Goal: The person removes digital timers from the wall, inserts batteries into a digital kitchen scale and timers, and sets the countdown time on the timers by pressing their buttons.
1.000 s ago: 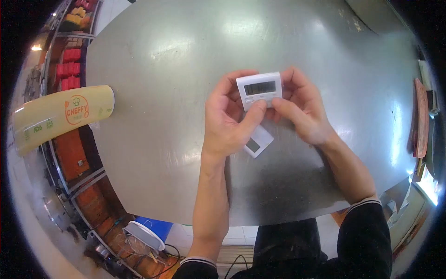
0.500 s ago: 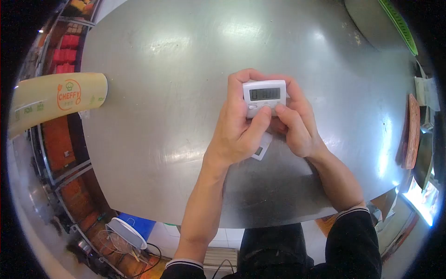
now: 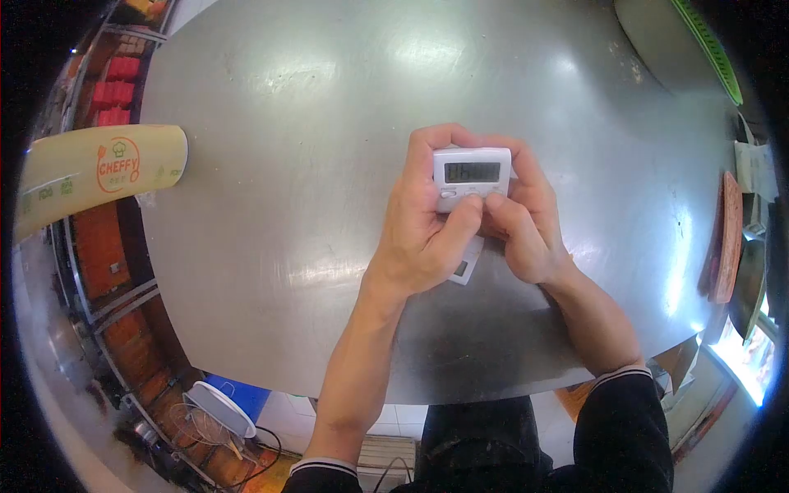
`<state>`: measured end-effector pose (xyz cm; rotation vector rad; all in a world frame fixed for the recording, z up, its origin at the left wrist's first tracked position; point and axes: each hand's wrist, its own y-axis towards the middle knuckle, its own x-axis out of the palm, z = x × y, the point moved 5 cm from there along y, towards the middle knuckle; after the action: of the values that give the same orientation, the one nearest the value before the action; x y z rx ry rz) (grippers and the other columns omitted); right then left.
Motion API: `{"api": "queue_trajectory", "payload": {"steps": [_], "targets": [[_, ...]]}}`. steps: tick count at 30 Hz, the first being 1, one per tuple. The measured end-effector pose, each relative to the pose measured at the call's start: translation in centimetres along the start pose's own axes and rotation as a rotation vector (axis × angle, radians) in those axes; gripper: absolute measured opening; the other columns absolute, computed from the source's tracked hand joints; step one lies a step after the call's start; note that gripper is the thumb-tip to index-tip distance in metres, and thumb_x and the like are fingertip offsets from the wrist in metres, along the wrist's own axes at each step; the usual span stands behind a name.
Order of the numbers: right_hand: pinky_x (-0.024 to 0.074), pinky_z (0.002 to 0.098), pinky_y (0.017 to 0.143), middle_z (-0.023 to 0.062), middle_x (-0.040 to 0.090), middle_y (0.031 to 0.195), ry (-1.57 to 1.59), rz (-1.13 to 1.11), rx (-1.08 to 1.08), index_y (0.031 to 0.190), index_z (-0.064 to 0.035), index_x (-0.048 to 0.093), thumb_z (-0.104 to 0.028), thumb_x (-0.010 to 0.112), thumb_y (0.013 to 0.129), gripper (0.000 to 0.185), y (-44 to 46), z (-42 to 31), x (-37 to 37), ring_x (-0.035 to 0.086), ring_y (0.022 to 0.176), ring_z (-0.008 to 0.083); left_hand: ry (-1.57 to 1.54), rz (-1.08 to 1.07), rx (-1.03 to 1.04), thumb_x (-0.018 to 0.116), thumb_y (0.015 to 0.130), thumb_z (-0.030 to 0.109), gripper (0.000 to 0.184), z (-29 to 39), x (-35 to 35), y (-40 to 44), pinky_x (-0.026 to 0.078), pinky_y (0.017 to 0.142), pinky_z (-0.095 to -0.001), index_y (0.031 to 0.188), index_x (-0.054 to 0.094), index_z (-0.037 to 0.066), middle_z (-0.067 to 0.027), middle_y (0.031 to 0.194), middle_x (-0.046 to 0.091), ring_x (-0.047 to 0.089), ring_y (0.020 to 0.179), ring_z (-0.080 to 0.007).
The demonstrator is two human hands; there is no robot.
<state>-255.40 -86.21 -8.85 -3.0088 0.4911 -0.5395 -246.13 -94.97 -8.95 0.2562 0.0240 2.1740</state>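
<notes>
A white digital timer [image 3: 472,154] faces me above the steel table, its grey screen showing dark digits that I cannot read fully. Around its left side my left hand [image 3: 419,226] is closed, the thumb resting on the lower front by the buttons. My right hand [image 3: 530,226] grips the other side, with its thumb on the buttons at the lower right. Below the hands, a second white device with a small screen [image 3: 463,269] lies on the table, partly hidden by my left hand.
The steel table [image 3: 271,197] spreads around the hands. A yellow CHEFFY roll [image 3: 107,168] juts over its left edge. At the right edge stand a brown board [image 3: 726,238] and a green rim [image 3: 711,49]. A whisk [image 3: 205,427] lies low on the left.
The digits on the timer's screen have changed. Both hands and the timer sit slightly lower and further right in view, with the thumbs still at the buttons.
</notes>
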Motion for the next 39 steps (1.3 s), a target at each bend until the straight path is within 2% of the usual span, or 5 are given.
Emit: {"api": "queue_trajectory", "payload": {"steps": [9,22,25,27,39], "targets": [[0.0477,0.034,0.096,0.0169,0.058,0.122,0.053,0.014,0.028,0.142,-0.0011,0.03,-0.003,0.04,0.094,0.049,-0.25,-0.01,-0.22,0.059,0.111,0.0198,0.012,-0.016,-0.02,0.059,0.089,0.01,0.048,-0.02,0.19,0.03,0.047,0.084,-0.0268,0.132,0.039,0.005,-0.0056,0.111,0.055,0.055,0.098,-0.0106],[0.0484,0.0335,0.095,0.0171,0.059,0.12,0.046,0.059,-0.021,0.141,-0.0002,0.033,-0.002,0.041,0.092,0.05,-0.23,-0.16,-0.14,0.06,0.11,0.0203,-0.011,-0.018,0.021,0.057,0.088,0.007,0.05,0.08,0.4,0.17,0.047,0.087,-0.027,0.135,0.038,0.005,-0.0066,0.113,0.055,0.056,0.1,-0.012],[0.0485,0.0333,0.095,0.0174,0.059,0.121,0.04,0.05,-0.022,0.141,0.0,0.033,-0.003,0.041,0.092,0.049,-0.22,-0.1,-0.28,0.06,0.11,0.0203,-0.004,-0.007,0.028,0.056,0.088,0.006,0.05,0.07,0.49,0.17,0.047,0.086,-0.0269,0.134,0.038,0.005,-0.0063,0.112,0.055,0.056,0.099,-0.0117],[0.0485,0.0332,0.095,0.0178,0.059,0.121,0.043,0.035,-0.011,0.14,0.0,0.033,-0.003,0.041,0.092,0.049,-0.27,-0.12,-0.28,0.06,0.11,0.0204,-0.035,0.045,0.011,0.054,0.085,0.003,0.046,0.04,0.48,0.11,0.049,0.082,-0.03,0.129,0.043,0.005,-0.0092,0.101,0.061,0.059,0.091,-0.0151],[0.0484,0.0338,0.094,0.0167,0.06,0.118,-0.007,0.046,-0.012,0.139,-0.0005,0.035,-0.003,0.042,0.091,0.049,-0.3,-0.22,-0.4,0.06,0.11,0.0196,0.012,0.038,0.058,0.054,0.084,0.002,0.047,0.28,0.45,0.25,0.05,0.08,-0.0304,0.13,0.042,0.005,-0.0091,0.098,0.062,0.06,0.088,-0.0152]]}}
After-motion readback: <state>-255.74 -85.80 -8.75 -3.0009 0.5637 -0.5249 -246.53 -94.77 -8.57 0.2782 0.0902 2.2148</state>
